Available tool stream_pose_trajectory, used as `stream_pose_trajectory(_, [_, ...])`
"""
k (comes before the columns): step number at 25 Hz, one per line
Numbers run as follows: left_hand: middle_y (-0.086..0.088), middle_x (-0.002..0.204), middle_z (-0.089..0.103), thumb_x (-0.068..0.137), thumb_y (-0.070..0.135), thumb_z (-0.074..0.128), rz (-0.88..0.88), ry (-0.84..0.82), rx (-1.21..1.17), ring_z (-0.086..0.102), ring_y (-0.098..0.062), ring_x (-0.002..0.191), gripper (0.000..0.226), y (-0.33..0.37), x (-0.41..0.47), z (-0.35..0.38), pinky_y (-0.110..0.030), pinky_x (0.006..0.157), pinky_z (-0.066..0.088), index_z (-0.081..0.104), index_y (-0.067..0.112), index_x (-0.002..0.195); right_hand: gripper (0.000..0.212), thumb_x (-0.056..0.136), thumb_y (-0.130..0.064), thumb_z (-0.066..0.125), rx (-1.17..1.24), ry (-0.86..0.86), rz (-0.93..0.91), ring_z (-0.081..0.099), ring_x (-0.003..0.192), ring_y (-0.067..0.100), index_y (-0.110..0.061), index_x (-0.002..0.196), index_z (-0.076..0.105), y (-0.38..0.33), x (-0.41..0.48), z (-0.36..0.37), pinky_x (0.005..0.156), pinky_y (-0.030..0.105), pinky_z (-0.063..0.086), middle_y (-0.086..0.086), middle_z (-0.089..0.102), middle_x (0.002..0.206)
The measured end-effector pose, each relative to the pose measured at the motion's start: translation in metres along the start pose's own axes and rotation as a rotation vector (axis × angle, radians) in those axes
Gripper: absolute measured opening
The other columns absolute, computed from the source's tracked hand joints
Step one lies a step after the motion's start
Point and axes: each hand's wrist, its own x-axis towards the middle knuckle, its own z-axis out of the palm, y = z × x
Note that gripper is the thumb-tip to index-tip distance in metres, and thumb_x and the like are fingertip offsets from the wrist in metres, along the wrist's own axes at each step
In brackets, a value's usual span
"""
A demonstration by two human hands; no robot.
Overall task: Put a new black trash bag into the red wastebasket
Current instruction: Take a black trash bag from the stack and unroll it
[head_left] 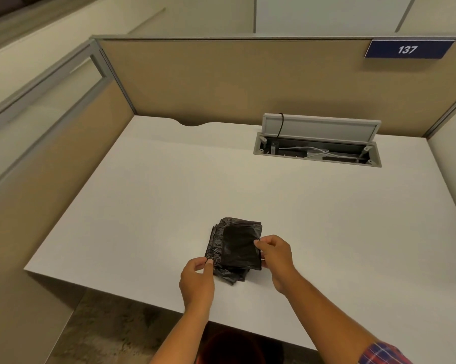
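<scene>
A small stack of folded black trash bags [236, 245] lies near the front edge of the white desk [169, 193]. My right hand [275, 254] pinches the right edge of the top folded bag. My left hand [198, 278] pinches the crinkled left edge of the stack. Below the desk's front edge, between my forearms, a dim red rounded shape, the red wastebasket [229, 348], shows partly in shadow.
An open cable tray [317, 152] with its grey lid raised and wires inside sits in the desk at the back right. Tan cubicle partitions [221, 80] wall the desk at back and left. A blue "137" sign [406, 49] hangs on the back panel.
</scene>
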Motion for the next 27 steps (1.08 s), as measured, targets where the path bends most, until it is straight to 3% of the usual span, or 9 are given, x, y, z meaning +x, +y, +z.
stream_pose_trajectory(4, [0.002,0.114,0.071,0.105,0.023,0.065,-0.007,-0.039,-0.066,0.063,-0.012,0.1,0.007,-0.007,-0.012,-0.017,-0.035,0.089,0.05,0.071,0.026,0.106,0.012,0.095,-0.021,0.069,-0.002,0.014,-0.061,0.07,0.088,0.032,-0.01,0.093,0.065,-0.007,-0.018,0.0,0.083,0.055,0.062,0.024,0.072,0.105])
stream_pose_trajectory(7, [-0.002,0.12,0.072,0.106,0.027,0.063,-0.048,-0.104,-0.092,0.067,-0.021,0.109,0.01,-0.013,-0.017,-0.034,-0.036,0.091,0.054,0.071,0.025,0.112,0.009,0.098,-0.02,0.065,0.071,0.003,-0.077,0.072,0.095,0.034,-0.012,0.094,0.065,-0.015,-0.042,0.002,0.081,0.05,0.063,0.019,0.074,0.106])
stream_pose_trajectory(10, [-0.008,0.12,0.075,0.107,0.042,0.059,-0.225,-0.32,-0.302,0.072,-0.027,0.112,0.034,-0.011,-0.021,-0.052,-0.04,0.092,0.058,0.068,0.016,0.126,0.008,0.102,-0.015,0.06,0.243,-0.087,-0.085,0.067,0.086,0.028,-0.011,0.096,0.064,-0.024,-0.077,0.003,0.073,0.043,0.059,0.016,0.073,0.1])
stream_pose_trajectory(13, [-0.024,0.13,0.072,0.106,0.053,0.054,-0.408,-0.583,-0.64,0.068,-0.038,0.126,0.053,0.0,-0.035,-0.072,-0.052,0.117,0.048,0.064,0.008,0.133,0.011,0.104,-0.013,0.056,0.378,-0.171,-0.094,0.067,0.091,0.028,-0.009,0.098,0.064,-0.025,-0.121,0.003,0.073,0.041,0.059,0.015,0.072,0.1])
stream_pose_trajectory(16, [-0.029,0.134,0.073,0.104,0.059,0.052,-0.435,-0.743,-0.84,0.064,-0.044,0.132,0.064,0.01,-0.058,-0.104,-0.056,0.122,0.044,0.068,0.005,0.136,0.01,0.102,-0.012,0.058,0.432,-0.183,-0.104,0.068,0.092,0.027,-0.008,0.097,0.064,-0.019,-0.167,0.008,0.069,0.04,0.06,0.014,0.073,0.099])
stream_pose_trajectory(19, [-0.026,0.134,0.074,0.109,0.053,0.046,-0.388,-0.833,-0.873,0.066,-0.042,0.132,0.06,0.011,-0.079,-0.14,-0.053,0.112,0.051,0.07,0.005,0.134,0.01,0.101,-0.014,0.06,0.346,-0.123,-0.107,0.067,0.089,0.027,-0.008,0.094,0.064,0.0,-0.205,0.017,0.067,0.038,0.058,0.014,0.072,0.096])
stream_pose_trajectory(22, [-0.022,0.129,0.078,0.112,0.029,0.048,-0.332,-0.802,-0.749,0.072,-0.036,0.123,0.041,-0.002,-0.091,-0.164,-0.045,0.093,0.059,0.068,0.002,0.137,0.016,0.099,-0.021,0.065,0.115,0.046,-0.158,0.067,0.101,0.029,-0.005,0.099,0.065,0.027,-0.237,0.027,0.075,0.036,0.056,0.014,0.072,0.106])
stream_pose_trajectory(25, [-0.021,0.124,0.08,0.111,0.019,0.049,-0.302,-0.787,-0.673,0.077,-0.032,0.115,0.035,-0.021,-0.105,-0.187,-0.043,0.089,0.06,0.069,0.001,0.134,0.035,0.092,-0.035,0.074,-0.206,0.263,-0.35,0.061,0.112,0.011,-0.028,0.123,0.059,0.05,-0.281,0.043,0.086,0.027,0.051,-0.01,0.06,0.126])
stream_pose_trajectory(27, [-0.021,0.121,0.081,0.111,0.018,0.051,-0.293,-0.784,-0.667,0.081,-0.029,0.107,0.033,-0.03,-0.117,-0.203,-0.042,0.088,0.059,0.071,0.001,0.13,0.05,0.088,-0.047,0.075,-0.341,0.297,-0.547,0.052,0.121,-0.002,-0.039,0.131,0.052,0.061,-0.314,0.055,0.093,0.017,0.044,-0.021,0.049,0.133])
